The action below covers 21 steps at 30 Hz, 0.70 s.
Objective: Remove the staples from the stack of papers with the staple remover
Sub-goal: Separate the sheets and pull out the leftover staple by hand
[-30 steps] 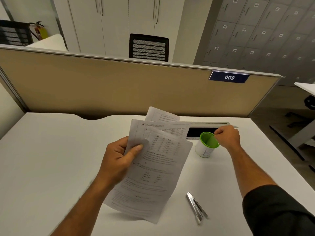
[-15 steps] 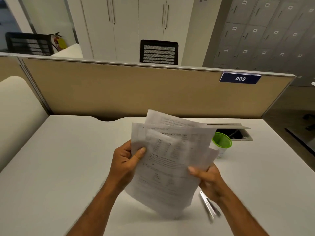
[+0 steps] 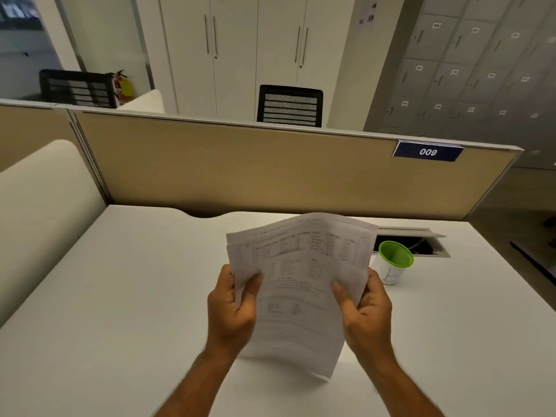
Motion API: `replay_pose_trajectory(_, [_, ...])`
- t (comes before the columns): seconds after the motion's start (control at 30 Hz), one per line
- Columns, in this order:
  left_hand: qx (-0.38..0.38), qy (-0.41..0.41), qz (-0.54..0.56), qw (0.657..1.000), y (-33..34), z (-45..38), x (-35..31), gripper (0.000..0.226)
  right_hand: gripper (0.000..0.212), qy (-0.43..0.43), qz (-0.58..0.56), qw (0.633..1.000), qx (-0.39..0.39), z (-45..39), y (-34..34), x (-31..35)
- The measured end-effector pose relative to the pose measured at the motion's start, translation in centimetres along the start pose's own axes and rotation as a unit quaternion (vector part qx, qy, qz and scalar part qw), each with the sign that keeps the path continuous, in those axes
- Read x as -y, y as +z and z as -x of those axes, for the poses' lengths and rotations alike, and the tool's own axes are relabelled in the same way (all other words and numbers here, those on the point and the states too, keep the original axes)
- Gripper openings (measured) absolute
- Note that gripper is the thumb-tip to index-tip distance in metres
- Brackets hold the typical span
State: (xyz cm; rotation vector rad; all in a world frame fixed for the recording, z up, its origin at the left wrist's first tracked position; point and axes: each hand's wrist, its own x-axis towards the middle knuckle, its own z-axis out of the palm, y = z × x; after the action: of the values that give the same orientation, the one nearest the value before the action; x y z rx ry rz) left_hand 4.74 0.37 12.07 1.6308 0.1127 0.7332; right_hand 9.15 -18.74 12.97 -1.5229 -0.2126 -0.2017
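I hold the stack of papers above the white desk, its printed sheets fanned slightly at the top. My left hand grips the stack's left edge, thumb on the front sheet. My right hand grips the right edge the same way. The staple remover is out of sight, hidden behind my right hand and forearm or the papers. No staple shows on the sheets.
A small white cup with a green rim stands on the desk just right of the papers. Behind it is an open cable hatch. A beige partition with a "009" label closes the desk's far edge.
My right hand left the cup and took the papers' right edge. The stack turned more square to me and rose. The staple remover, seen on the desk earlier, is now covered.
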Motion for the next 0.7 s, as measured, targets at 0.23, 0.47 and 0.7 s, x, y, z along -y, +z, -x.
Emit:
replay_pose_trajectory(0.23, [-0.056, 0.014, 0.003, 0.998, 0.0, 1.0, 0.7, 0.047, 0.05, 0.014, 0.005, 1.0, -0.022, 2.0, 0.5, -2.1])
replay_pose_trajectory(0.47, [-0.046, 0.036, -0.024, 0.998, -0.2, 1.2, 0.8, 0.031, 0.019, 0.011, 0.086, 0.994, -0.062, 2.6, 0.8, -3.6])
replay_pose_trajectory(0.7, [-0.062, -0.038, 0.03, 0.997, -0.3, 1.1, 1.1, 0.042, 0.05, 0.028, 0.058, 0.998, -0.022, 2.4, 0.5, -3.4])
